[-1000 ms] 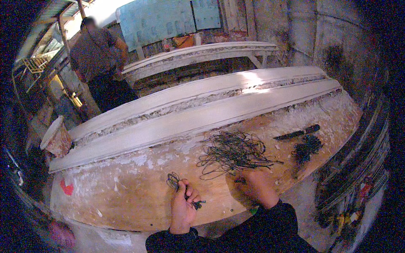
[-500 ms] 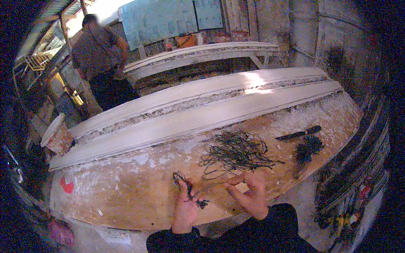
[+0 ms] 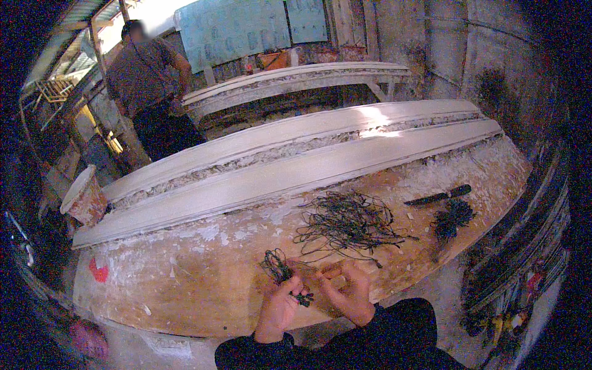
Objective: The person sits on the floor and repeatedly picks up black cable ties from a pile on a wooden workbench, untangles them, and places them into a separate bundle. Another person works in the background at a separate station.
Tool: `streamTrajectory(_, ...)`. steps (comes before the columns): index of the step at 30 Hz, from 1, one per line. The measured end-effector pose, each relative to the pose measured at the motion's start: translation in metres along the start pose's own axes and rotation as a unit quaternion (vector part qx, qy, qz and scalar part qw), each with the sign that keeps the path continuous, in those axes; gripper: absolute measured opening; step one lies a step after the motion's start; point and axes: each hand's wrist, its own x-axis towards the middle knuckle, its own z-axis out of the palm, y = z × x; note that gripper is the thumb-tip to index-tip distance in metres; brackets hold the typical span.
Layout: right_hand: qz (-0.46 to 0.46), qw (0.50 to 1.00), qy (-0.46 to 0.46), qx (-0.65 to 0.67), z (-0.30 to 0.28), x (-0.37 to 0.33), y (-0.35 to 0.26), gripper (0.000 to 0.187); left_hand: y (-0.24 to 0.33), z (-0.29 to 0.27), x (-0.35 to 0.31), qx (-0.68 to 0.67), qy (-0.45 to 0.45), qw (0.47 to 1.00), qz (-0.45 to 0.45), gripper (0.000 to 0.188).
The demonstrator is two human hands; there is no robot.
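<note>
My left hand (image 3: pixel 279 313) is closed round a small looped bundle of dark cord (image 3: pixel 275 266), whose short ends stick out below the fingers. To its right, my right hand (image 3: pixel 353 295) is closed in a pinch near the bundle. A thin strand seems to run between the two hands, though it is faint. Just beyond them a loose tangle of dark cord (image 3: pixel 346 225) lies on the worn wooden work surface (image 3: pixel 185 293). Farther right are a black-handled knife (image 3: pixel 438 195) and a small heap of short dark cord pieces (image 3: pixel 453 219).
White plaster-like mouldings (image 3: pixel 296 161) run lengthwise along the surface's far side. A stained bucket (image 3: pixel 85 196) stands tilted at the left end. Another person (image 3: pixel 148 86) stands at the back left, beside a second bench (image 3: pixel 296 83). A red patch (image 3: pixel 98 270) marks the left part.
My left hand has turned and closed more around the cord bundle, shifting slightly right. My right hand has moved left, closer to it.
</note>
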Motion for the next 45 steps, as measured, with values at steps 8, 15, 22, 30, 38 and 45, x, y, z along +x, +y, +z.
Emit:
streamTrajectory(8, -0.03, 0.987, -0.148, 0.051, 0.006, -0.004, -0.001, 0.013, 0.003, 0.011, -0.002, 0.042, 0.049, 0.996, 0.056, 0.023)
streamTrajectory(15, -0.047, 0.971, -0.232, 0.025, 0.006, 0.0, -0.002, 0.013, 0.009, 0.018, -0.005, -0.009, 0.022, 0.999, 0.042, 0.025)
streamTrajectory(22, -0.047, 0.954, -0.294, -0.023, -0.019, 0.016, -0.002, 0.009, 0.014, 0.012, 0.0, -0.039, 0.012, 0.998, 0.049, 0.028)
streamTrajectory(30, 0.043, 0.944, -0.171, -0.277, -0.059, 0.036, 0.027, 0.02, 0.012, 0.004, 0.003, -0.111, 0.037, 0.992, 0.049, 0.04)
streamTrajectory(38, 0.018, 0.923, -0.233, -0.306, -0.068, 0.039, 0.031, 0.018, 0.013, 0.008, 0.003, -0.112, 0.044, 0.991, 0.052, 0.052)
streamTrajectory(45, 0.064, 0.978, -0.181, -0.087, -0.052, 0.033, 0.01, 0.014, 0.005, -0.002, 0.007, -0.088, 0.038, 0.995, 0.03, 0.056)
